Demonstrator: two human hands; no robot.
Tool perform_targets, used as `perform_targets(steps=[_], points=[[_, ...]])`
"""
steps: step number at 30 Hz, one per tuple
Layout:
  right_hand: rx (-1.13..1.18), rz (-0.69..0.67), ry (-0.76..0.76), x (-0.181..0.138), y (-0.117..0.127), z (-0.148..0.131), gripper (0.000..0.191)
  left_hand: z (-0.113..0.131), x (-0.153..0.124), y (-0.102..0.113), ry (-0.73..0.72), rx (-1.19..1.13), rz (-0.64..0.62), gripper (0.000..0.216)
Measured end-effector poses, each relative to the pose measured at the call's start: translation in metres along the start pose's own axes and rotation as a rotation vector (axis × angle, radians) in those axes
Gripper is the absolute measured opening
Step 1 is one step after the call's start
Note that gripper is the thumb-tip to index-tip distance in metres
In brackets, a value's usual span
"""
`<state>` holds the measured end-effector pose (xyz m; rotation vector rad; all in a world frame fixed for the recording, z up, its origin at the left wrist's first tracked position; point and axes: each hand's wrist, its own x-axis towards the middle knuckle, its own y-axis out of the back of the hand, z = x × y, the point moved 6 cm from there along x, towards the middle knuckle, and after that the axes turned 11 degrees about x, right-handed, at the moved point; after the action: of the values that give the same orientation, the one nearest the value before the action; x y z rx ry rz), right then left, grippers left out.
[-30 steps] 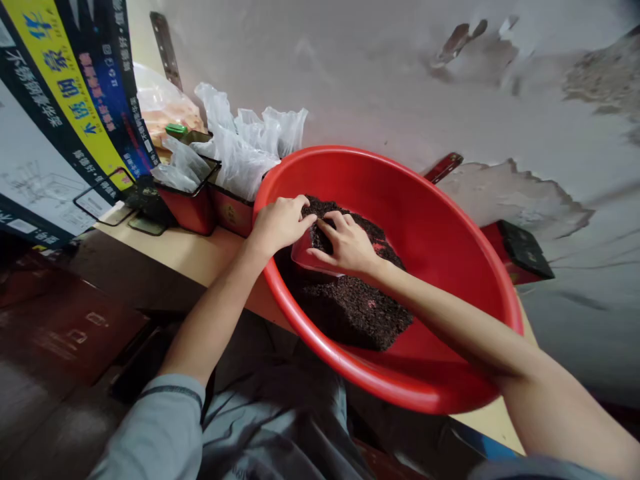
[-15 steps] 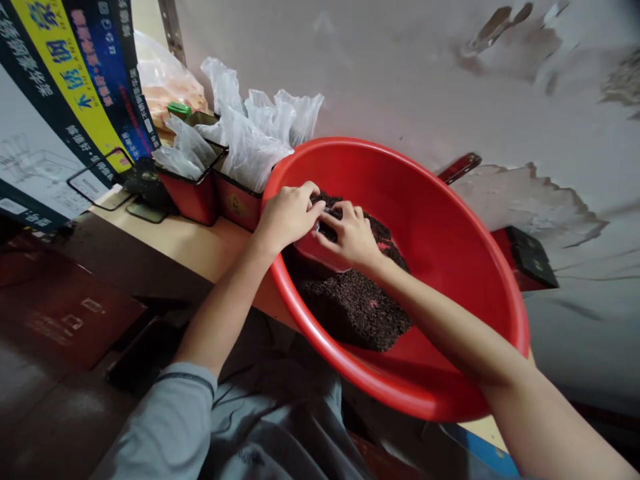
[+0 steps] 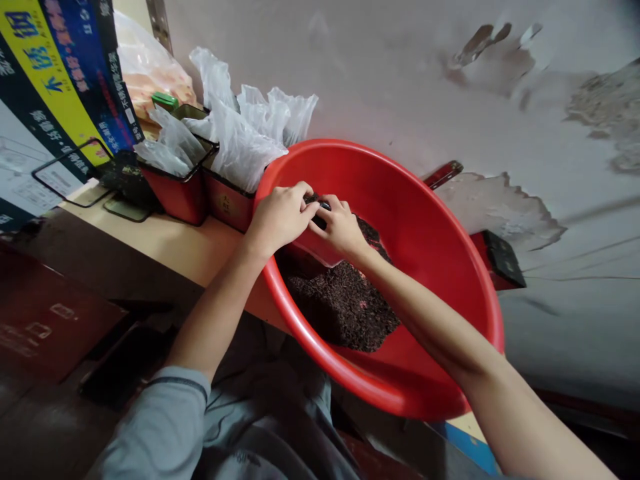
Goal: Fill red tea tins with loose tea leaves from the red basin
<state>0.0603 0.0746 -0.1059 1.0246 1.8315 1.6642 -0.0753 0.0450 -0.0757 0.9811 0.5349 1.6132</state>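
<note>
Right hand (image 3: 341, 229) now has its thumb nearer the left hand (image 3: 280, 217), both curling fingers by a container (image 3: 316, 250) inside the red basin (image 3: 430, 233), whether clamped I cannot tell.

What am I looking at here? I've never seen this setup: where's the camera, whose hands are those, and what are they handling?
No machine here: these are a person's bare left hand and right hand. The camera is worn on their head, looking forward and down. On the pale tabletop stands a big red basin with dark, loose, crumbly material in it. Both hands meet at a see-through container inside; the fingers hide exactly what they grip. To the picture's left stand red tins with clear plastic bags sticking out.
</note>
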Motion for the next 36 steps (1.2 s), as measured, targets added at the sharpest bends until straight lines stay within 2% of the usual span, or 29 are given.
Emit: perform_targets(steps=[4, 8, 13, 18, 23, 28, 31, 33, 36], points=[[0.01, -0.003, 0.041, -0.001, -0.002, -0.004, 0.054, 0.0, 0.0, 0.0, 0.013, 0.002, -0.012, 0.025], [0.017, 0.024, 0.002, 0.003, 0.0, -0.001, 0.052, 0.001, -0.001, 0.001, 0.015, 0.015, -0.005, 0.025], [0.023, -0.008, -0.034, 0.01, -0.001, 0.002, 0.051, 0.001, -0.001, 0.001, 0.016, 0.017, -0.002, 0.024], [-0.007, -0.021, 0.024, 0.014, -0.004, -0.001, 0.052, 0.0, 0.002, 0.0, 0.027, 0.022, -0.02, 0.024], [-0.053, -0.016, 0.052, 0.017, -0.006, 0.0, 0.054, -0.001, 0.002, -0.001, 0.024, 0.052, 0.027, 0.024], [-0.043, -0.003, 0.038, 0.017, -0.009, -0.003, 0.059, 0.002, 0.0, -0.004, -0.002, 0.149, -0.047, 0.025], [-0.013, -0.03, 0.006, 0.018, -0.012, -0.003, 0.062, 0.003, -0.001, -0.005, -0.029, 0.187, -0.071, 0.027], [0.06, -0.052, 0.049, 0.018, -0.008, -0.001, 0.062, 0.002, 0.0, -0.005, -0.038, 0.198, -0.069, 0.028], [0.216, 0.006, 0.139, 0.013, 0.011, 0.025, 0.063, 0.0, -0.001, -0.006, -0.058, 0.209, -0.068, 0.029]])
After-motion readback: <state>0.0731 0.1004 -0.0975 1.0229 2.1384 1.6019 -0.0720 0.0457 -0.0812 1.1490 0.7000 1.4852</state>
